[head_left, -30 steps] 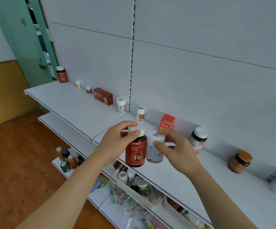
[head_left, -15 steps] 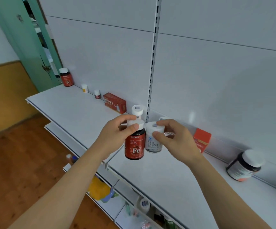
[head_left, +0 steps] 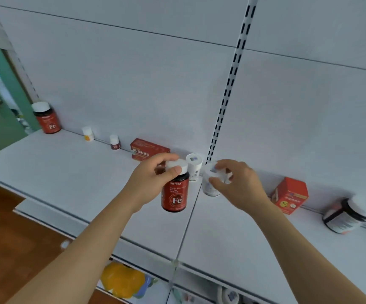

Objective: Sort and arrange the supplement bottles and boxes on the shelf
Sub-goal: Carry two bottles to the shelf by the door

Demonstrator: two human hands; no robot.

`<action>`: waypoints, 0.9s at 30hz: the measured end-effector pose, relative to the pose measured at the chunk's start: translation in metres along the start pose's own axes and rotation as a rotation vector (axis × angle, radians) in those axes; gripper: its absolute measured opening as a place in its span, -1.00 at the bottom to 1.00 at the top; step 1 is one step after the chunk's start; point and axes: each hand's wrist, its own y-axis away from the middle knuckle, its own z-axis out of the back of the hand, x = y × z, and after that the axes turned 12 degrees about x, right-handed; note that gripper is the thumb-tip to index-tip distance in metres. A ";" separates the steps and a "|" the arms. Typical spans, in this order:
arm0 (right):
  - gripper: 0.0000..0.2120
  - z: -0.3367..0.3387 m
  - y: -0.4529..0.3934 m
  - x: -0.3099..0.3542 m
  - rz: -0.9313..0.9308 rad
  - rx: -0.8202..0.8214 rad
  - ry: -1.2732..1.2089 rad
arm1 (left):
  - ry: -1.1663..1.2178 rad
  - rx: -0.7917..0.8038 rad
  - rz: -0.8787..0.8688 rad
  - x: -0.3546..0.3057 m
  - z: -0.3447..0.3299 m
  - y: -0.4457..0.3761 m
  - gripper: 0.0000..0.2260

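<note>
Above the white shelf (head_left: pixel 68 176), just left of its slotted upright post (head_left: pixel 228 88), your left hand (head_left: pixel 149 185) gripped the red Fe bottle (head_left: pixel 175 194) by its white cap, holding it upright off the board. Your right hand (head_left: pixel 237 185) pinched the cap of a white bottle (head_left: pixel 210 183) right of the post's foot; whether it touched the shelf was unclear. Another white bottle (head_left: pixel 194 166) stood at the post's foot, a red box (head_left: pixel 149 150) to its left.
</note>
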 end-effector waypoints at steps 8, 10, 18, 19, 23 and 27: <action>-0.72 -0.026 -0.021 -0.003 -0.180 0.053 0.260 | 0.004 0.137 -0.023 0.016 0.029 -0.017 -0.75; -0.74 -0.031 -0.028 -0.005 -0.186 0.080 0.306 | 0.004 0.153 -0.033 0.018 0.029 -0.021 -0.75; -0.76 -0.050 -0.049 -0.015 -0.204 0.080 0.389 | -0.033 0.192 -0.031 0.025 0.031 -0.039 -0.73; -0.76 -0.051 -0.051 -0.017 -0.203 0.072 0.388 | -0.037 0.195 -0.029 0.026 0.031 -0.041 -0.73; -0.79 -0.056 -0.056 -0.021 -0.187 0.014 0.384 | -0.032 0.201 -0.020 0.029 0.033 -0.048 -0.73; -0.86 -0.062 -0.056 -0.025 -0.161 -0.036 0.435 | -0.028 0.202 -0.030 0.029 0.033 -0.054 -0.72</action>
